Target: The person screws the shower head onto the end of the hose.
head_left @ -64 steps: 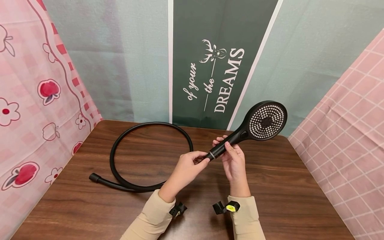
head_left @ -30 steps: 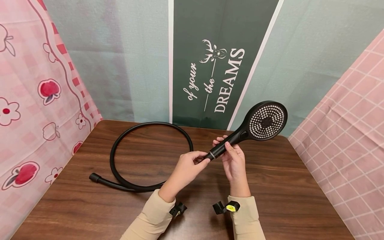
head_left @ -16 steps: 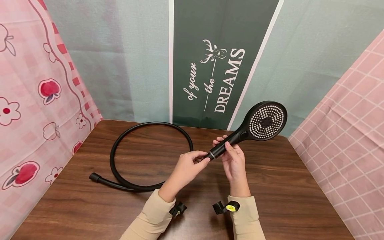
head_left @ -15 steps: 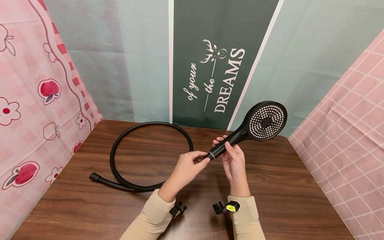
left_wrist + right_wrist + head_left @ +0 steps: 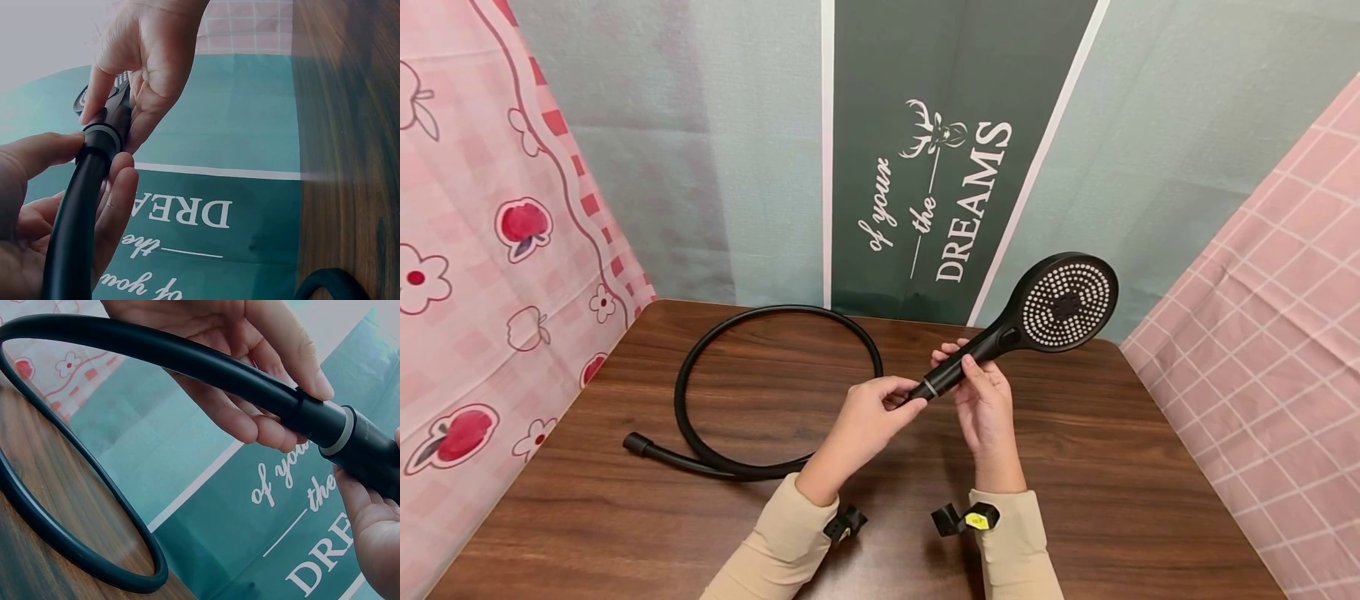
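Note:
A black handheld shower head (image 5: 1063, 304) with white nozzles is tilted up to the right, above the table. My right hand (image 5: 987, 408) holds its handle (image 5: 958, 367) between thumb and fingers. At the handle's lower end my left hand (image 5: 872, 417) pinches the collar of a black shower hose (image 5: 306, 417). A pale ring (image 5: 342, 432) shows between collar and handle in the right wrist view, where the two parts sit in line, end to end. From the left hand the hose (image 5: 681, 392) drops into a wide loop on the table.
The hose's free end fitting (image 5: 637, 444) lies at the left of the brown wooden table (image 5: 1112, 500). Cloth hangings stand behind and on both sides: a grey-green one (image 5: 760, 167) with lettering, a pink fruit print (image 5: 467, 250) and a pink grid (image 5: 1285, 333).
My left thumb and fingertips have shifted slightly on the hose collar. The shower head, right hand and hose loop look unmoved.

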Tool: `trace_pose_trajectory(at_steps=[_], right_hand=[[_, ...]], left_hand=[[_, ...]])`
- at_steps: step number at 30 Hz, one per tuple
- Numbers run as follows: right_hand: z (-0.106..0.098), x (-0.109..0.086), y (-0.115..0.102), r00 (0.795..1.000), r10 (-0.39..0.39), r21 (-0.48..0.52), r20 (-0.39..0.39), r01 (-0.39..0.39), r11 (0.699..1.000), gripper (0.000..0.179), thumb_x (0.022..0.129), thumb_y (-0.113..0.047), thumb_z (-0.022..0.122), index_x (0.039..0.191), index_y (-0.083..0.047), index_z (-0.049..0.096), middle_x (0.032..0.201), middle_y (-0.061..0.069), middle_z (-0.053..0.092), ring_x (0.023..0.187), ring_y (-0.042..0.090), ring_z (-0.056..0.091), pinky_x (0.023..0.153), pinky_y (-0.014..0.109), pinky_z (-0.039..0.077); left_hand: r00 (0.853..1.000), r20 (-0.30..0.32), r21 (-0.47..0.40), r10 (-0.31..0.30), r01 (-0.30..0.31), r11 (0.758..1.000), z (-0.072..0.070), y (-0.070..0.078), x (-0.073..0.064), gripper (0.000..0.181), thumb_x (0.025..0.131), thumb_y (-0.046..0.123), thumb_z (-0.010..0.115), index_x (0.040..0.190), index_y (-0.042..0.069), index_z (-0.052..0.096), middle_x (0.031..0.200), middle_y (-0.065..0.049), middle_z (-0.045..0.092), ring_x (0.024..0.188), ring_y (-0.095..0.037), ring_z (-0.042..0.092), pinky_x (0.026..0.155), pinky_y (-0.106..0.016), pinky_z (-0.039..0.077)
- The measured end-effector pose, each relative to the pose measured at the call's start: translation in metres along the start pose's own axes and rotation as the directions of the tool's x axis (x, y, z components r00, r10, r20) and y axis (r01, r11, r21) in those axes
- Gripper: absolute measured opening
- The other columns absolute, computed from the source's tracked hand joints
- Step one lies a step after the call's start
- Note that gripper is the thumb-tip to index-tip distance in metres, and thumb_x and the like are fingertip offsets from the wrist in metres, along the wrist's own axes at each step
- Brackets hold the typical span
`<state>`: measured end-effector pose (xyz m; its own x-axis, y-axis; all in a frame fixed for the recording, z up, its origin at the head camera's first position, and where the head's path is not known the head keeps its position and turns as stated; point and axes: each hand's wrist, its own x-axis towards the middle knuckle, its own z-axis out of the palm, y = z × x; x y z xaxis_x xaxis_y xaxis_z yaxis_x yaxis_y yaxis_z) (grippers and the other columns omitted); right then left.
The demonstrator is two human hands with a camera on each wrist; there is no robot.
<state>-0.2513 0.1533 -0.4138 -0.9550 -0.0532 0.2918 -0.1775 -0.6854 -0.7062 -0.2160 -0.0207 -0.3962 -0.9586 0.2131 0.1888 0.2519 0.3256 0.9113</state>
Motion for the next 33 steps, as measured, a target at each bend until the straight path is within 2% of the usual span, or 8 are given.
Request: trace_pose_trajectory(at_steps=[6, 14, 23, 33], right_hand=[[0.0005, 0.0001, 0.0, 1.0, -0.002, 0.013, -0.009, 0.002, 1.0, 0.022, 0.103, -0.004, 0.049, 0.122, 0.007, 0.052, 0.106, 0.01, 0.074, 0.1, 0.02, 0.074, 0.097, 0.033, 0.053], [0.0002, 0.0002, -0.0001, 1.0, 0.0, 0.005, 0.004, 0.0, 1.0, 0.019, 0.103, -0.004, 0.048, 0.116, -0.003, 0.061, 0.106, 0.009, 0.074, 0.1, 0.019, 0.074, 0.097, 0.032, 0.053], [-0.0007, -0.001, -0.0003, 1.0, 0.0, 0.004, 0.003, 0.0, 1.0, 0.021, 0.103, -0.004, 0.048, 0.122, 0.003, 0.055, 0.107, 0.009, 0.074, 0.101, 0.019, 0.074, 0.097, 0.033, 0.053], [-0.0006, 0.0001, 0.0, 1.0, -0.003, 0.007, 0.01, 0.003, 1.0, 0.019, 0.103, -0.003, 0.047, 0.118, -0.001, 0.059, 0.106, 0.009, 0.074, 0.101, 0.019, 0.074, 0.097, 0.033, 0.053]], left_hand=[[1.0, 0.009, -0.008, -0.019, 0.019, 1.0, -0.0004, -0.001, -0.0001, 0.027, 0.095, 0.024, 0.067, 0.114, 0.005, 0.072, 0.099, -0.008, 0.074, 0.084, -0.014, 0.069, 0.073, -0.024, 0.055], [1.0, 0.007, -0.007, -0.016, 0.016, 1.0, -0.0002, -0.002, 0.0009, 0.027, 0.094, 0.025, 0.068, 0.112, 0.004, 0.073, 0.096, -0.009, 0.073, 0.081, -0.012, 0.068, 0.071, -0.023, 0.054], [1.0, -0.009, 0.009, -0.007, 0.007, 1.0, -0.0002, -0.001, 0.0007, 0.027, 0.092, 0.023, 0.071, 0.111, 0.003, 0.073, 0.096, -0.01, 0.072, 0.082, -0.014, 0.069, 0.072, -0.023, 0.055], [1.0, -0.003, -0.006, -0.019, 0.019, 1.0, 0.0004, -0.0023, 0.0009, 0.028, 0.093, 0.025, 0.07, 0.113, 0.004, 0.073, 0.098, -0.01, 0.072, 0.084, -0.014, 0.067, 0.073, -0.024, 0.055]])
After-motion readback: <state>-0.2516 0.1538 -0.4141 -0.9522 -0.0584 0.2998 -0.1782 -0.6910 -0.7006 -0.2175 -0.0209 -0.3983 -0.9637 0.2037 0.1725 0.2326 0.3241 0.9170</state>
